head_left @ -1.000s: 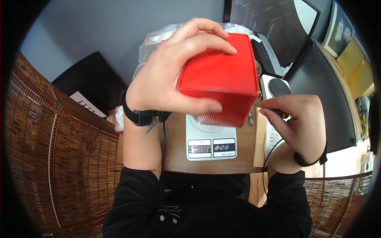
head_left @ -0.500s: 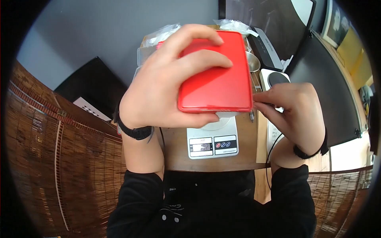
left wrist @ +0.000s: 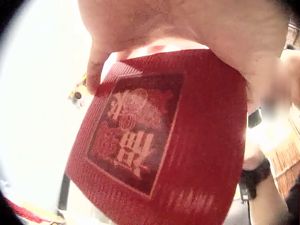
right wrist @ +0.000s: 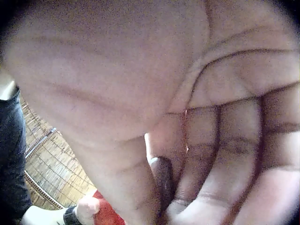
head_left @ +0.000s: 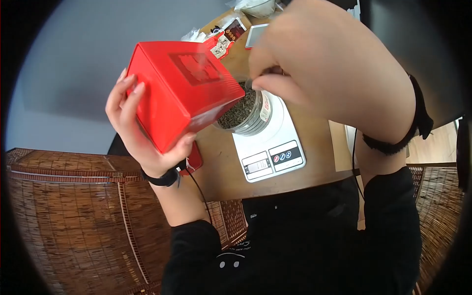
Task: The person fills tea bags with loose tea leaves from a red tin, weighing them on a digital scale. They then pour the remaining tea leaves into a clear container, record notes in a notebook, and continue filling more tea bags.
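Observation:
My left hand [head_left: 140, 142] grips a red ribbed box [head_left: 169, 93] from the side, fingers on its flat end and thumb along a lower edge. The box is held tilted, its far end overlapping a clear round jar [head_left: 253, 127] of dark dried tea leaves [head_left: 240, 112]. That jar stands on a white digital scale [head_left: 273, 142]. In the left wrist view, a framed picture with characters [left wrist: 136, 136] fills one box face. Over the jar's rim, my right hand [head_left: 290, 64] pinches a small dark grey piece [right wrist: 163, 180] between thumb and finger; I cannot tell what it is.
Behind the jar lie a red-edged packet [head_left: 220, 45], a dark printed card [head_left: 234, 30] and a white-framed flat item [head_left: 255, 35]. A bowl with plastic wrap [head_left: 259, 8] stands farther back. A black cable [head_left: 197, 184] hangs over the table's front edge.
The head view has turned. The box has tilted and moved left from over the scale, bringing the jar into sight. My right hand has come up from the right to the jar's rim.

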Tool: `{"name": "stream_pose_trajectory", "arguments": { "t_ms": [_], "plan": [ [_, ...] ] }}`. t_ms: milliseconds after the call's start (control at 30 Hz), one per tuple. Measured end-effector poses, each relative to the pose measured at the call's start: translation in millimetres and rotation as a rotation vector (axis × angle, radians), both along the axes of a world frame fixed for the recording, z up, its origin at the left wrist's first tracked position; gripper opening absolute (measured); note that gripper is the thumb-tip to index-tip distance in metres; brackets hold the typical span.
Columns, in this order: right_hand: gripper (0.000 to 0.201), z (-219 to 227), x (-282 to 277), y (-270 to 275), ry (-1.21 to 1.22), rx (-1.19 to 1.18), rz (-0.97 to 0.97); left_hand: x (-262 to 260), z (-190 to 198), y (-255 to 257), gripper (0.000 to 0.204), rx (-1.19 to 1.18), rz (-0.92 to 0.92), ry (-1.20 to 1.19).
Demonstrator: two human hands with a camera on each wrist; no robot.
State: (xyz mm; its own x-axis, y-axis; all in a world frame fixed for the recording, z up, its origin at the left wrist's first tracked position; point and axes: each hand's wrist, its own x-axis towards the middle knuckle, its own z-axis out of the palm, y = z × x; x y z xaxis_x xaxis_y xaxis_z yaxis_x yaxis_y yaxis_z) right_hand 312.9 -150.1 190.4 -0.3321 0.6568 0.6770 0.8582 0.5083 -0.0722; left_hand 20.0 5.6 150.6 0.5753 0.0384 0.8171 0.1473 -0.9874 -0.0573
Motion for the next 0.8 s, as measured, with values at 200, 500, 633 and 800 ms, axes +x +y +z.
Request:
{"name": "stream_pose_trajectory", "arguments": {
  "t_ms": [200,500,633,800],
  "plan": [
    [0.015,-25,9,3,-0.024,0.039,0.065,3,-2,-18,0.098,0.210,0.088,0.214],
    [0.017,-41,7,6,-0.038,0.114,0.114,0,-11,-22,0.092,0.206,0.115,0.154],
    [0.018,-42,5,4,-0.039,0.138,0.130,-6,-6,-23,0.089,0.180,0.128,0.195],
    [0.020,-42,9,-2,-0.034,0.147,0.138,-16,-7,-18,0.093,0.029,0.104,0.019]
  ]
}}
